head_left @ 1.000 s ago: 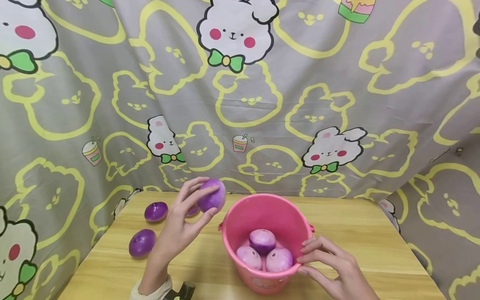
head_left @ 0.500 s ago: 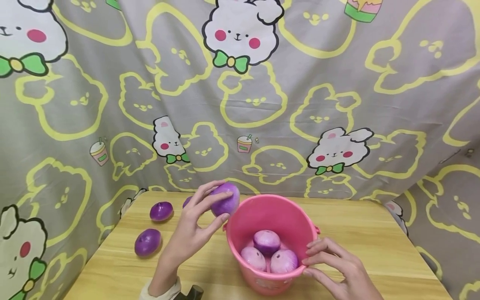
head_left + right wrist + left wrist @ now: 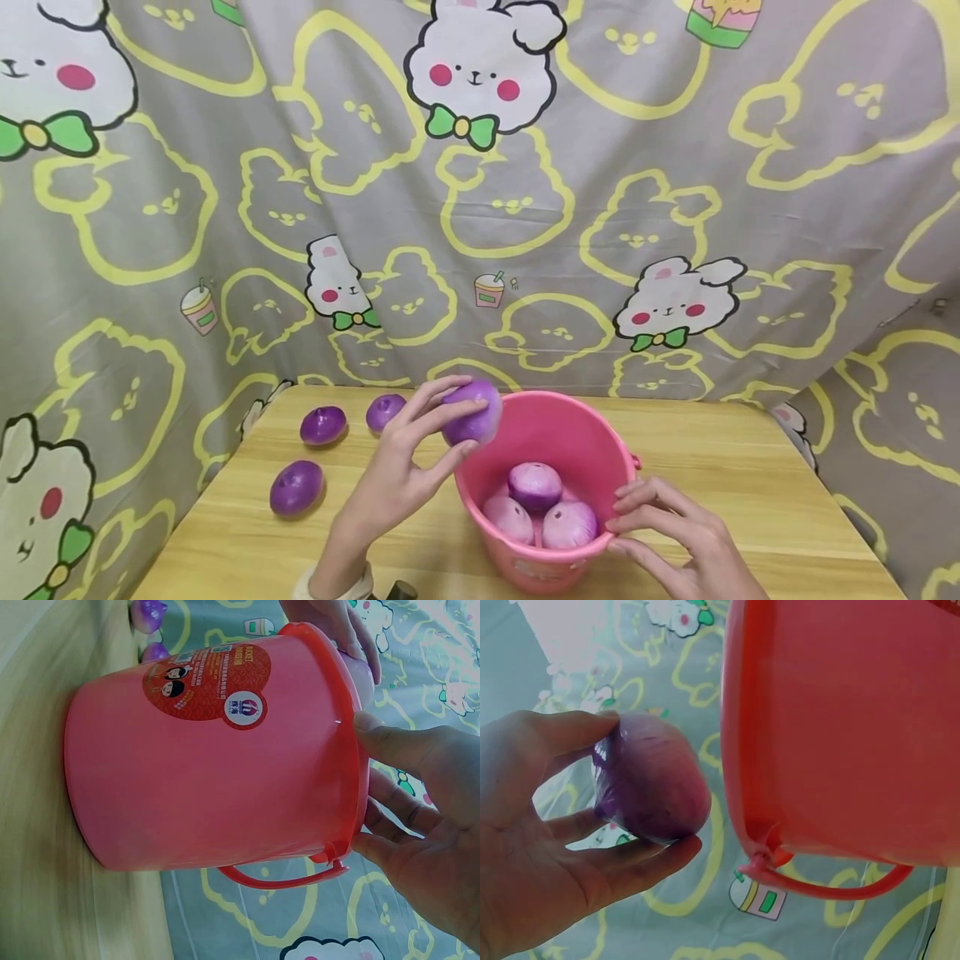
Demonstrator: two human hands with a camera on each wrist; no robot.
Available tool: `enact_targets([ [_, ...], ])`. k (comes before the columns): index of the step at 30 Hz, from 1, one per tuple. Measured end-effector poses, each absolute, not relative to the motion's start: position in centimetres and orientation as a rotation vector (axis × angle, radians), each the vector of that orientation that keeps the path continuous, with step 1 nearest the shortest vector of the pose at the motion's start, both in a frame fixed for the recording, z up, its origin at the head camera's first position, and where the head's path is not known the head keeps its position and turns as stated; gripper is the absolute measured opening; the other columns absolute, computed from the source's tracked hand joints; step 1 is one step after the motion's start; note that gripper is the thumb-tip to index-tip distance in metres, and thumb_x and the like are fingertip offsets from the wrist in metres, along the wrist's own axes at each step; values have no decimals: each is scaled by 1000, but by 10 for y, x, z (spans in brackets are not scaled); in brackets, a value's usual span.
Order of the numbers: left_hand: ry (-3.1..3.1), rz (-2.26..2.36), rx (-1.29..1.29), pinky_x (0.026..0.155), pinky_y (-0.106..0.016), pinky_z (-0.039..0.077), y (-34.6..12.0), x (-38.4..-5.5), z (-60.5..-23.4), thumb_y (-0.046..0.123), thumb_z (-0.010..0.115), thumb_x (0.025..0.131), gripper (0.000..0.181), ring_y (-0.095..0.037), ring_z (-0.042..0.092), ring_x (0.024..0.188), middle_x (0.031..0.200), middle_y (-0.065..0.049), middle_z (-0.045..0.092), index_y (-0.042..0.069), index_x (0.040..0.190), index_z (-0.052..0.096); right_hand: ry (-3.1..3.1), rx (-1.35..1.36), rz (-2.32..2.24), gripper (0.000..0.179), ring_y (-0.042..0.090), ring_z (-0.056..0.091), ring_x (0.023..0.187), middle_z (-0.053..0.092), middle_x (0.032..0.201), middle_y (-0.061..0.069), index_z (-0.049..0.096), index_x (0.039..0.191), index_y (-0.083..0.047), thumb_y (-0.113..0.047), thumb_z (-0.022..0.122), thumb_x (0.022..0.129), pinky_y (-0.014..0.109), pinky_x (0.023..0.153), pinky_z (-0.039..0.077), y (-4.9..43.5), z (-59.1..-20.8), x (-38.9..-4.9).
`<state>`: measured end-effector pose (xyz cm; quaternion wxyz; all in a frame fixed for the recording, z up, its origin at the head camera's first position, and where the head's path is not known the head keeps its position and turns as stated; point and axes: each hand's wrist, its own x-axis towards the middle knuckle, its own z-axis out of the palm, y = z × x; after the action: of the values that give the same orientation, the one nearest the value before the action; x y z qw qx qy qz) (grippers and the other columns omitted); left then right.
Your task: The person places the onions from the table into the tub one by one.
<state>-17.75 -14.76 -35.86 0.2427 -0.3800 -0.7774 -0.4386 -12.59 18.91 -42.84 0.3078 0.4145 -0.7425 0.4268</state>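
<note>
A purple onion (image 3: 474,414) is pinched between the thumb and fingers of my left hand (image 3: 408,446), held up at the left rim of a pink bucket (image 3: 558,417). In the left wrist view the onion (image 3: 656,780) shows beside the bucket wall (image 3: 840,735), a small gap between them. My right hand (image 3: 678,533) grips the bucket's right rim; in the right wrist view its thumb lies outside the rim and its fingers reach over the edge. Inside the bucket lie three pale purple onions (image 3: 535,487) on the bottom.
On the wooden table (image 3: 712,475), left of the bucket, sit three more purple onions, one at the front (image 3: 297,487), one behind (image 3: 323,426) and one near my left hand (image 3: 386,412). The bucket's handle (image 3: 847,889) hangs down its side. A patterned curtain (image 3: 525,275) closes off the back and sides.
My left hand has carried the onion rightward to the bucket's rim, uncovering the onion behind it on the table. My right hand keeps its grip on the bucket.
</note>
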Motion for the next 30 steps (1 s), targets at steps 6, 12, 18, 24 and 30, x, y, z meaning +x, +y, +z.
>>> enact_targets([
  [6, -2132, -1160, -1028, 106, -38, 51, -146, -177, -362, 13, 76, 95, 42, -24, 52, 135, 149, -6, 51, 23, 134, 68, -2000, 1092, 1137, 35, 14, 62, 112, 67, 111, 1, 76, 106, -20, -8, 90, 76, 20, 108, 44, 189, -429, -129],
  [12, -2161, -1153, -1036, 100, -36, 54, -144, -176, -363, 14, 76, 95, 42, -24, 52, 135, 151, -4, 50, 24, 134, 68, -2044, 1063, 1122, 41, 13, 61, 112, 67, 112, -2, 75, 106, -24, -5, 91, 73, 18, 106, 45, 190, -429, -129],
  [18, -2176, -1185, -1091, 98, -34, 56, -139, -176, -363, 14, 76, 94, 42, -25, 55, 134, 152, -4, 51, 24, 134, 68, -1996, 1088, 1125, 34, 14, 62, 111, 67, 111, 0, 75, 105, -21, -10, 90, 77, 18, 107, 44, 190, -429, -128],
  [24, -2109, -1195, -1196, 102, -34, 53, -131, -176, -364, 12, 79, 90, 45, -27, 55, 134, 148, -7, 55, 19, 134, 68, -1983, 1090, 1135, 32, 14, 61, 110, 67, 111, 1, 76, 105, -20, -10, 89, 78, 18, 104, 47, 191, -428, -127],
  [30, -2085, -1177, -1254, 108, -38, 49, -124, -176, -367, 8, 82, 87, 50, -27, 55, 134, 145, -6, 57, 18, 134, 68, -2011, 1073, 1136, 39, 14, 61, 111, 67, 112, 0, 76, 105, -21, -5, 91, 72, 17, 103, 48, 192, -430, -126],
])
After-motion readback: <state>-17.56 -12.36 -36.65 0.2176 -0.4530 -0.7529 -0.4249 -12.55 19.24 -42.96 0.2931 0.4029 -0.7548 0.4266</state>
